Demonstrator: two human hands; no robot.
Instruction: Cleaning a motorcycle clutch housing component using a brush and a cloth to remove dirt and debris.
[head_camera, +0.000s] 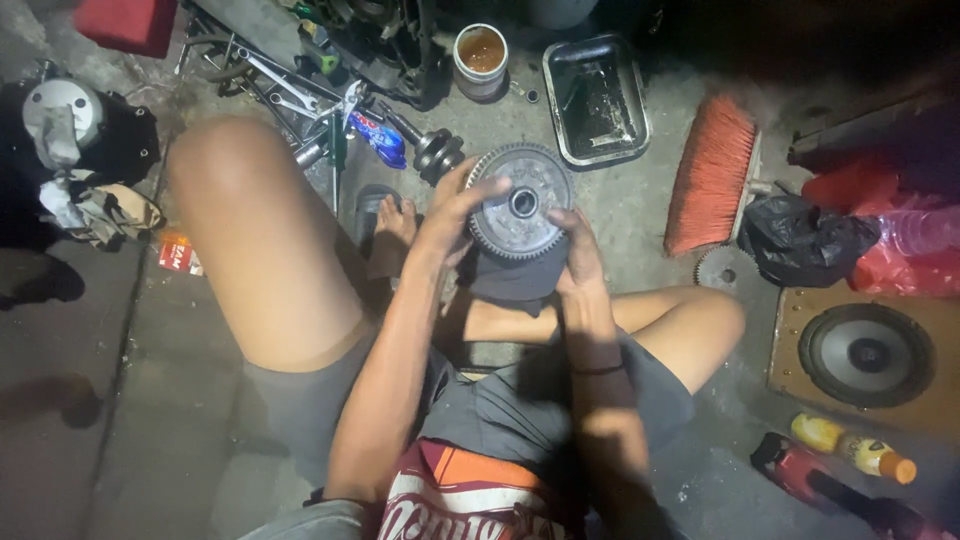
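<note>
- Held at upper centre of the frame: a round toothed clutch gear (520, 203), face up, above a dark cloth (512, 278).
- Left hand (452, 208) clasped on the gear's left rim, fingers reaching toward its hub.
- Right hand (578, 255) closed on the gear's lower right edge.
- Seated on the concrete floor (140, 380), knees spread.
- Lay to the right: an orange brush (712, 175), beside a black bag (800, 240).
- Stood at top centre: a small tin (481, 60) and a black tray (596, 100), near each other.
- Lay at lower right: a speaker (865, 355).
</note>
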